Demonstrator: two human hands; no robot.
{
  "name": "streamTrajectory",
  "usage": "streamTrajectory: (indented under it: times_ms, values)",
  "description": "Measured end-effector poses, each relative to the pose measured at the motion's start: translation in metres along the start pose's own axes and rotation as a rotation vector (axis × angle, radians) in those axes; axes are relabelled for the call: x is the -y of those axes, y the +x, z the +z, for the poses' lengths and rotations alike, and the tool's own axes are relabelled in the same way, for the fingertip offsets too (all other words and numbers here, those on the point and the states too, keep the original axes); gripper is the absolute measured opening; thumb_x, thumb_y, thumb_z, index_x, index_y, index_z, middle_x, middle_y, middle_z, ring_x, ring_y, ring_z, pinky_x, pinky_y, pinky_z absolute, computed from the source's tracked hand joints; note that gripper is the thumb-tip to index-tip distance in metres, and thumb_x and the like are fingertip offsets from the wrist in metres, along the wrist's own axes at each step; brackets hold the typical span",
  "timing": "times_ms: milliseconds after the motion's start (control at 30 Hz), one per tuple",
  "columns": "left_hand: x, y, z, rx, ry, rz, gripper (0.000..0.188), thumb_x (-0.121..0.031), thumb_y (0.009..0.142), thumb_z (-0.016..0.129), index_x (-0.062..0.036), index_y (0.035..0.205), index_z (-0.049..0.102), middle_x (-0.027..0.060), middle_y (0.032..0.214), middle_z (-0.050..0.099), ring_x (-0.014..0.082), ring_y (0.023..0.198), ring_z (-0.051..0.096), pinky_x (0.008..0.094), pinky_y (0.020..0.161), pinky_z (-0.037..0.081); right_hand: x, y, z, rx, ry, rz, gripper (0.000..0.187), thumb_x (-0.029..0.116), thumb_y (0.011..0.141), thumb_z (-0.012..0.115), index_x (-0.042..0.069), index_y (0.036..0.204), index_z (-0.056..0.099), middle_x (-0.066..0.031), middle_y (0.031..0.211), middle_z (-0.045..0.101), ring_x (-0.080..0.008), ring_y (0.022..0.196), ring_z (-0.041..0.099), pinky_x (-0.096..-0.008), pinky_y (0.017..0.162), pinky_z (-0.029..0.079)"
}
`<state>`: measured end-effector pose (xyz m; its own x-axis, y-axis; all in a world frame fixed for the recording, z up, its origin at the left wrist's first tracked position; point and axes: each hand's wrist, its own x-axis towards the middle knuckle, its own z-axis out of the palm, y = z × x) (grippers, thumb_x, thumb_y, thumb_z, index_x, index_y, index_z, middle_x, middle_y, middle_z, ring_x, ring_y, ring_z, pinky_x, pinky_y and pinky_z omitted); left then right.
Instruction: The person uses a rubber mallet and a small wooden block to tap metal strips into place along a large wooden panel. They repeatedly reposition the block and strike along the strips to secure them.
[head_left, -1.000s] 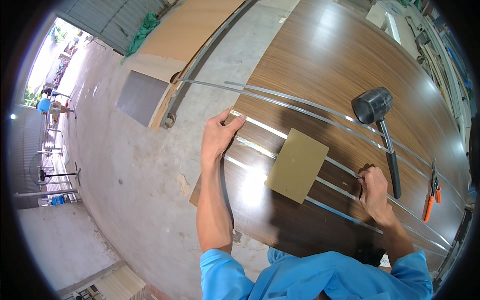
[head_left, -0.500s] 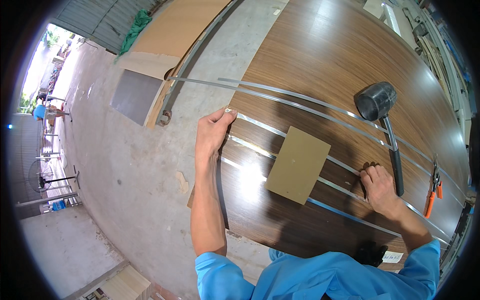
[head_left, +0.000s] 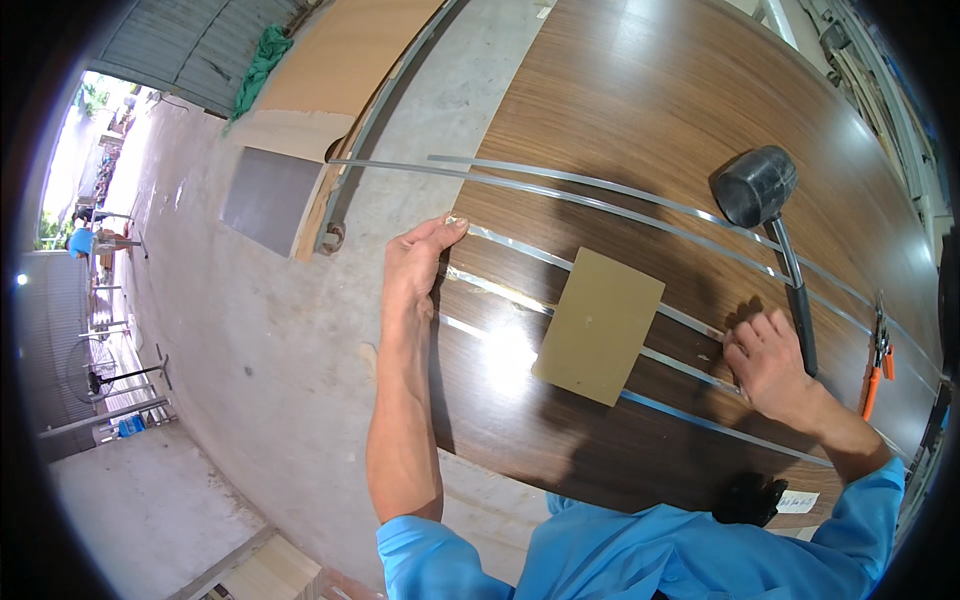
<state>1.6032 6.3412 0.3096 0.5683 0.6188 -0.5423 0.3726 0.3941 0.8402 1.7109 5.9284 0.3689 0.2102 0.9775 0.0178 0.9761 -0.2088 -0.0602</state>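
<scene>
A thin shiny metal strip [head_left: 515, 243] lies across a brown wood-grain panel [head_left: 600, 90]. My left hand [head_left: 418, 262] pinches its left end between thumb and fingers, at the panel's left edge. Farther right, my right hand [head_left: 768, 362] has its fingers curled down on the same strip; the fingertips are partly hidden. A flat olive-brown rectangular plate [head_left: 600, 325] rests over the strip's middle and over two nearer strips. A black-headed mallet [head_left: 755, 187] lies just beyond my right hand, its handle pointing toward me.
Two longer metal strips [head_left: 590, 208] run beyond my hands, one jutting past the panel's left edge. Orange-handled snips [head_left: 873, 375] lie at the far right. A black object [head_left: 750, 498] sits at the near edge. Brown boards [head_left: 330, 70] stand at the upper left.
My right hand has shifted slightly right along the strip, its fingers lifting a little. My left hand keeps its pinch on the end. The whole view has turned slightly.
</scene>
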Motion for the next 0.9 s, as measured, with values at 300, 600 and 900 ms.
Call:
streamTrajectory:
  times_ms: [300, 600, 900]
  values:
    - [0.004, 0.008, -0.009, 0.059, -0.022, -0.047, 0.04, -0.016, 0.089, 0.083, 0.0048, 0.122, 0.074, 0.0154, 0.111, 0.077, 0.0236, 0.096, 0.072, 0.0363, 0.086, 0.058, 0.023, 0.032, -0.004, -0.425, 0.257, 0.315, 0.038, 0.002, 0.079, 0.08, -0.003, 0.115, 0.067, -0.021, 0.121, 0.065, -0.0415, 0.109, 0.062, -0.0483, 0.092, 0.049]
    - [0.011, 0.022, -0.012, 0.059, 0.042, 0.04, 0.039, -0.021, 0.094, 0.074, 0.0021, 0.126, 0.074, 0.0137, 0.117, 0.076, 0.0249, 0.106, 0.069, 0.0372, 0.094, 0.053, 0.049, 0.003, 0.005, -0.508, 0.296, 0.472, 0.034, 0.007, 0.086, 0.079, -0.004, 0.115, 0.067, -0.0205, 0.117, 0.066, -0.0414, 0.104, 0.063, -0.0477, 0.093, 0.05]
    - [0.016, 0.035, -0.017, 0.172, 0.01, -0.086, 0.042, -0.032, 0.094, 0.076, -0.0048, 0.126, 0.074, 0.0108, 0.115, 0.075, 0.0268, 0.107, 0.067, 0.0413, 0.096, 0.053, 0.087, 0.057, 0.019, -0.345, 0.494, 0.886, 0.044, 0.031, 0.096, 0.072, -0.005, 0.121, 0.068, -0.0193, 0.112, 0.069, -0.0378, 0.102, 0.065, -0.0463, 0.095, 0.05]
